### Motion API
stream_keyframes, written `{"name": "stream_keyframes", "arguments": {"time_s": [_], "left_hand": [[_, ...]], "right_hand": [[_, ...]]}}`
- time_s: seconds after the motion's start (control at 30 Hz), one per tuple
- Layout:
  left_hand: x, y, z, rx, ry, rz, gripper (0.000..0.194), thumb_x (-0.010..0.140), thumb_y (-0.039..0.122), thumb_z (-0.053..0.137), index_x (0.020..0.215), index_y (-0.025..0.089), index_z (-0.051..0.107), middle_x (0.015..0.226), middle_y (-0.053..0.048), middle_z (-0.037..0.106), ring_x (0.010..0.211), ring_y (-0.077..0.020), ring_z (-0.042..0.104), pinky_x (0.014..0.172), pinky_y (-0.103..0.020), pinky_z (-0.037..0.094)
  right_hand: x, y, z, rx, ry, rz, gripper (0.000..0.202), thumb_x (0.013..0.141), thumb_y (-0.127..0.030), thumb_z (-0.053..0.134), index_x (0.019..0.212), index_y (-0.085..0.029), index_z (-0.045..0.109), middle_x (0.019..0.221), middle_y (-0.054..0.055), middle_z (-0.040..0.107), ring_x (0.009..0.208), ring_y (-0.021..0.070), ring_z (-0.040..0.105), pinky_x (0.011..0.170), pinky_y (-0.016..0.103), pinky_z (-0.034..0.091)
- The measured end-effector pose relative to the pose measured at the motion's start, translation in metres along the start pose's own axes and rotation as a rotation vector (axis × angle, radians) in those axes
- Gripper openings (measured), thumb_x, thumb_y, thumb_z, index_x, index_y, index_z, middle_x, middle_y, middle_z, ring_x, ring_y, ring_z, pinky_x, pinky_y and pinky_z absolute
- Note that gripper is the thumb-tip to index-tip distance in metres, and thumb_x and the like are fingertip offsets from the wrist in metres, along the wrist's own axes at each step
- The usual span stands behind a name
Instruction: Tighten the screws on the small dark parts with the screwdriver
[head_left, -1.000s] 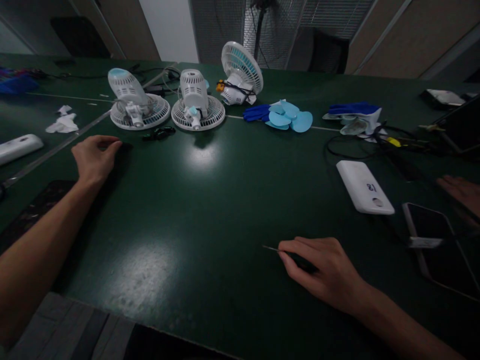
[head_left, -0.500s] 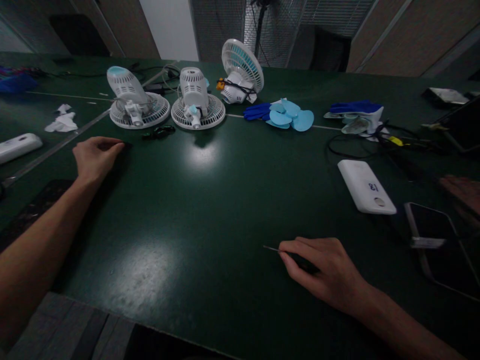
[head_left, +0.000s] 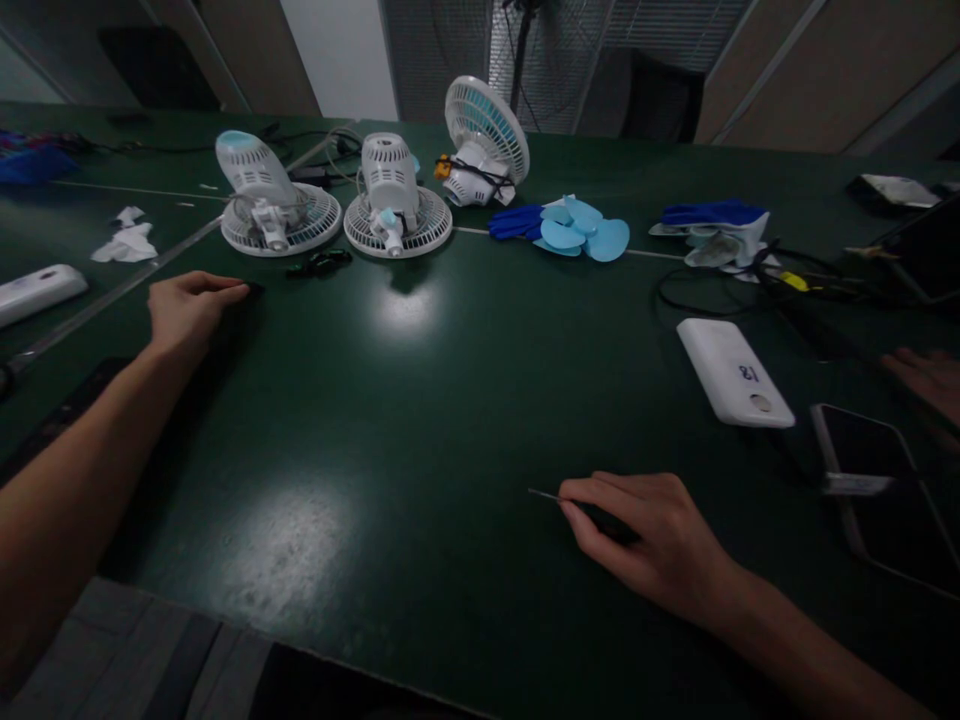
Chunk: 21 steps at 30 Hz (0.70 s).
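Observation:
My right hand [head_left: 649, 535] rests on the green table, closed around a screwdriver [head_left: 543, 494]; its thin metal shaft points left and its dark handle is mostly hidden in my fingers. At the left, my left hand [head_left: 191, 305] reaches forward with thumb and fingers pinched together close to the tabletop. Something small and dark shows at those fingertips, too dim to name. Just beyond them lies a small dark bundle [head_left: 321, 262]. Two white fans, one on the left [head_left: 281, 215] and one in the middle [head_left: 390, 200], lie grille down behind it.
A third fan [head_left: 484, 145] stands tilted farther back. Light blue fan blades [head_left: 581, 232] lie on blue gloves. To the right are a white power bank [head_left: 733, 372], a phone [head_left: 870, 450], cables and another person's hand [head_left: 926, 375]. Crumpled tissue [head_left: 126, 242] lies left.
My left hand has shifted very slightly, its fingers still pinched. The right hand and the screwdriver stay in the same place.

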<state>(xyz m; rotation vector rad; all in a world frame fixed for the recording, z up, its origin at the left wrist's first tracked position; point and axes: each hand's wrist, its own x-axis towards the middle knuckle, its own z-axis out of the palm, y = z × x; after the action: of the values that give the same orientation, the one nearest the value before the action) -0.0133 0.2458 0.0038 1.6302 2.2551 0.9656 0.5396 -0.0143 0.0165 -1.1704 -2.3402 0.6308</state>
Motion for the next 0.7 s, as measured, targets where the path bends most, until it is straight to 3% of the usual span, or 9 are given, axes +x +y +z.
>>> {"name": "stream_keyframes", "arguments": {"time_s": [0.1, 0.2, 0.4, 0.53, 0.7], "left_hand": [[0.000, 0.011, 0.003, -0.191, 0.099, -0.175, 0.057, 0.065, 0.037, 0.074, 0.114, 0.009, 0.076, 0.096, -0.014, 0.073, 0.063, -0.0152, 0.054, 0.060, -0.031, 0.046], [0.004, 0.016, 0.008, -0.250, 0.147, -0.160, 0.051, 0.065, 0.024, 0.061, 0.111, 0.005, 0.076, 0.103, -0.017, 0.074, 0.073, -0.0173, 0.060, 0.067, -0.031, 0.049], [0.003, 0.013, 0.012, -0.148, 0.227, -0.127, 0.045, 0.064, 0.025, 0.068, 0.104, 0.006, 0.079, 0.084, -0.012, 0.073, 0.066, -0.0171, 0.056, 0.067, -0.032, 0.048], [0.005, 0.016, 0.014, -0.082, 0.213, -0.131, 0.043, 0.074, 0.021, 0.055, 0.106, 0.003, 0.076, 0.091, -0.010, 0.073, 0.067, -0.0150, 0.057, 0.065, -0.028, 0.049], [0.015, 0.013, 0.019, 0.018, 0.143, -0.088, 0.046, 0.084, 0.011, 0.036, 0.113, -0.009, 0.065, 0.096, -0.014, 0.070, 0.073, -0.0153, 0.056, 0.068, -0.028, 0.048]], "right_hand": [[0.000, 0.000, 0.001, -0.010, 0.010, -0.005, 0.015, 0.102, -0.022, 0.055, 0.111, -0.021, 0.068, 0.077, -0.002, 0.068, 0.060, 0.0098, 0.061, 0.055, 0.025, 0.043], [0.001, 0.000, 0.001, 0.013, 0.016, -0.009, 0.015, 0.102, -0.022, 0.055, 0.110, -0.020, 0.067, 0.077, -0.003, 0.068, 0.060, 0.0095, 0.061, 0.055, 0.024, 0.044], [0.001, -0.001, 0.000, 0.018, 0.015, -0.009, 0.014, 0.102, -0.022, 0.055, 0.109, -0.020, 0.067, 0.078, -0.002, 0.068, 0.060, 0.0099, 0.062, 0.055, 0.024, 0.043], [0.002, -0.002, -0.001, -0.006, 0.020, -0.015, 0.013, 0.101, -0.021, 0.055, 0.107, -0.020, 0.067, 0.075, -0.003, 0.066, 0.058, 0.0096, 0.060, 0.054, 0.025, 0.042], [0.001, -0.001, 0.000, 0.011, 0.026, -0.015, 0.012, 0.101, -0.020, 0.056, 0.110, -0.022, 0.065, 0.076, -0.003, 0.066, 0.060, 0.0090, 0.061, 0.055, 0.024, 0.043]]}}
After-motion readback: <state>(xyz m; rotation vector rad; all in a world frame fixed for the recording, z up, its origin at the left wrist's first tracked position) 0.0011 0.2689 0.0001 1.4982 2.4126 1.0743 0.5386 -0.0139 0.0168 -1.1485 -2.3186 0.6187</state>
